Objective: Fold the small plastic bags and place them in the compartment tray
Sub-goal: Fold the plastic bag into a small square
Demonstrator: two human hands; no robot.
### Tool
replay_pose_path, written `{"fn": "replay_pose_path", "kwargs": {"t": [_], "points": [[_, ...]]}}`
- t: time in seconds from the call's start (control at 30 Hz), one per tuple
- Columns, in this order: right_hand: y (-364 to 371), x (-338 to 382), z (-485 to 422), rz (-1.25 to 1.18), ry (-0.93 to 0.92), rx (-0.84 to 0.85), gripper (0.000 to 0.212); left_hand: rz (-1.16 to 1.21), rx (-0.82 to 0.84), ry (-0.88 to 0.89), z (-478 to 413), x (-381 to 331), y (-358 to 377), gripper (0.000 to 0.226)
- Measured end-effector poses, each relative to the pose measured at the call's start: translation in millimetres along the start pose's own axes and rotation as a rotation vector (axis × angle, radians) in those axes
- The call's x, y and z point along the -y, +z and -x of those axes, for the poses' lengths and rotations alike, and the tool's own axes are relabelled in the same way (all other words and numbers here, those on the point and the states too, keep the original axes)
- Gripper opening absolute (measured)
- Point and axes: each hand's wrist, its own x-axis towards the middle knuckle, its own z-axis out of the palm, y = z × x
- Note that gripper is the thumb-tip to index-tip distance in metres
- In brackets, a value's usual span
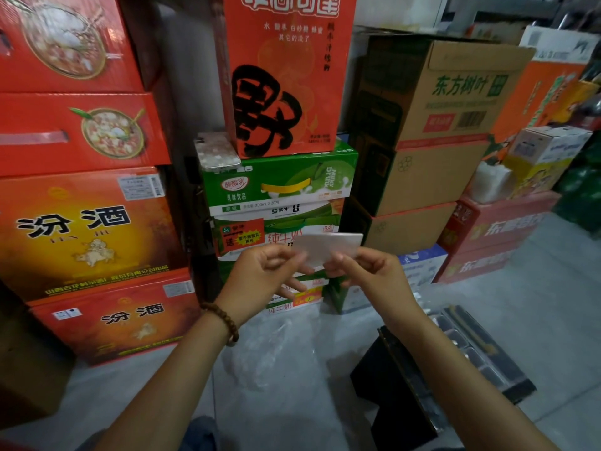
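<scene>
- The small plastic bag (335, 245), a pale, translucent rectangle, is held up in the air at the centre of the frame, in front of the stacked cartons. Its upper edge runs nearly level and its lower part sits between the two hands.
- The left hand (260, 275) pinches the bag's lower left corner between thumb and forefinger, with the other fingers curled under.
- The right hand (370, 271) pinches the bag's lower right edge in the same way, fingers curled. The two hands are close together, almost touching.
- A brown bead bracelet (224, 320) circles the left wrist.
- Below the hands, a heap of loose clear plastic bags (276, 349) lies on the grey floor (536, 304).
- The compartment tray (474, 349) lies at the lower right of the frame, showing a row of small cells. What is in the cells cannot be made out.
- A black box (387, 388) stands just left of the tray, partly under the right forearm.
- Behind the bag, a green milk-drink carton (279, 177) tops a stack of similar cartons.
- A phone (216, 151) with a pale patterned back rests on the carton's left end.
- A red carton with a large black character (283, 76) stands on the green one.
- Orange liquor cartons (81, 229) fill the left of the frame.
- A brown cardboard box (455, 92) with green lettering sits at the upper right.
</scene>
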Motion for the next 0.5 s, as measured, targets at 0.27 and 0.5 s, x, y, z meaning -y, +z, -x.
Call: {"fn": "replay_pose_path", "kwargs": {"t": [0.27,0.5], "points": [[2.5,2.5,-1.4,-0.079,0.024,-0.087,0.016,0.052,-0.078,0.049,-5.8,4.0,3.0,0.013],[-0.9,1.2,-4.8,-0.017,-0.028,-0.164,0.017,0.055,-0.072,-0.1,-6.6,5.5,9.6,0.037]]}}
